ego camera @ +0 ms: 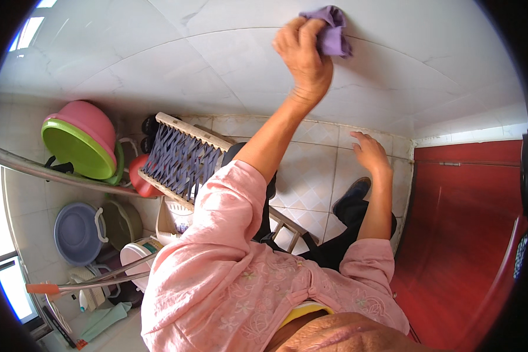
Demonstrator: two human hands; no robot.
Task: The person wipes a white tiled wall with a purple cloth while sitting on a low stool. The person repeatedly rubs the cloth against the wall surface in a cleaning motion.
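Observation:
A crumpled purple cloth [334, 37] is in my left hand [306, 57], pressed against the pale marbled wall tiles [246, 61] at the top of the view. The fingers of that hand are bent and slightly blurred, and part of the cloth is hidden by them. My right hand [372, 152] hangs over the tiled floor [308, 171] with nothing in it, thumb and fingers apart. Below it a dark shoe [354, 193] rests on the floor.
A wooden frame strung with grey straps [180, 158] stands left of my arm. Further left are a green basin [77, 147], a pink basin [83, 119], a blue-grey basin [77, 233], a dustpan [174, 218] and a metal rail [70, 176]. A red door [462, 237] borders the right.

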